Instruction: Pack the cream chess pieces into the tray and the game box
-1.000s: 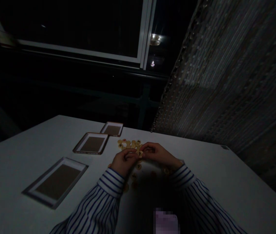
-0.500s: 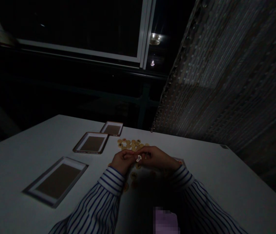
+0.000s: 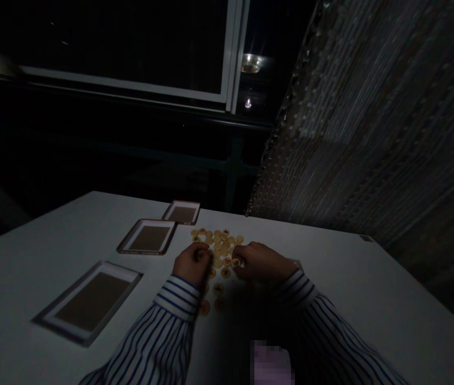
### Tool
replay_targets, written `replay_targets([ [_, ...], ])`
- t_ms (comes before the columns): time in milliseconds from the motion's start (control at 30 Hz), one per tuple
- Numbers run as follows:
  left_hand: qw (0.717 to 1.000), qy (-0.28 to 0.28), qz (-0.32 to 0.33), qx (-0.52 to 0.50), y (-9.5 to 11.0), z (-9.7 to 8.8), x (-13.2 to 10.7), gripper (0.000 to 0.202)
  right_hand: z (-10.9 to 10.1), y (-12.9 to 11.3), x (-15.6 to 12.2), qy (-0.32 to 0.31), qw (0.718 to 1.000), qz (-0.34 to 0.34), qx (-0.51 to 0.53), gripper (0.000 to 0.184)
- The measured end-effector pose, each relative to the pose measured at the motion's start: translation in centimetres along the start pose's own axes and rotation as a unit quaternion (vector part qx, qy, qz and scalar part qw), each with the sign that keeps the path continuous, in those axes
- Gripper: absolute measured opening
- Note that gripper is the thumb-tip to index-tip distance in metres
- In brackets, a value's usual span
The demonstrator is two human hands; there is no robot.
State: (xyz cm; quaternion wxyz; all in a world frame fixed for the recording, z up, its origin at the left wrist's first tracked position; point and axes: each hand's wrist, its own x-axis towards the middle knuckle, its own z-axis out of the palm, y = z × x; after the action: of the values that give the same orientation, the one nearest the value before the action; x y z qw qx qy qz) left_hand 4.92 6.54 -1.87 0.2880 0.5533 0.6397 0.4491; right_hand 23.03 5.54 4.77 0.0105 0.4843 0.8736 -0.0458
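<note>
presently, just left of the disc pile, the left hand has fingers curled, cannot tell if holding, while right of it the right hand clamps a marked disc between fingertips, a bead curtain standing beyond the pile.

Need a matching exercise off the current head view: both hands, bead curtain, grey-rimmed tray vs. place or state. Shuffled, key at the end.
Things
1. left hand
2. right hand
3. bead curtain
4. grey-rimmed tray

Place or state
A. hanging at the right of the picture, beyond the white table
B. curled, at the left side of the group of xiangqi pieces
C. lying on the left part of the table
D. touching a black-marked piece

Pairs: 1-B, 2-D, 3-A, 4-C
</note>
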Motion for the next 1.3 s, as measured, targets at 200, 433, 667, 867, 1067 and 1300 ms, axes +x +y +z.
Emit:
replay_targets([
  [200,0.984,-0.003,0.045,0.172,0.5,-1.0,0.0,0.021,0.8,-0.4,0.1,-0.006,0.998,-0.018,-0.067,0.029],
  [433,0.955,-0.082,0.112,0.263,1.2,-0.6,0.4,0.025,1.5,-0.2,0.1,0.013,0.997,-0.026,-0.071,0.032],
  [667,0.917,-0.139,0.107,0.357,2.8,0.8,1.7,0.029,1.3,-0.1,0.4,0.088,0.994,-0.009,-0.065,0.024],
  [867,0.901,-0.158,0.083,0.396,3.7,1.3,2.3,0.023,1.7,-0.1,1.0,0.119,0.99,-0.003,-0.073,0.022],
  [1067,0.896,-0.167,0.066,0.406,4.1,1.3,3.0,0.019,1.8,-0.1,1.1,0.144,0.987,0.006,-0.066,0.021],
  [1300,0.902,-0.157,0.067,0.396,3.8,1.5,3.4,0.022,1.0,-0.3,1.2,0.183,0.98,0.051,-0.052,0.022],
])
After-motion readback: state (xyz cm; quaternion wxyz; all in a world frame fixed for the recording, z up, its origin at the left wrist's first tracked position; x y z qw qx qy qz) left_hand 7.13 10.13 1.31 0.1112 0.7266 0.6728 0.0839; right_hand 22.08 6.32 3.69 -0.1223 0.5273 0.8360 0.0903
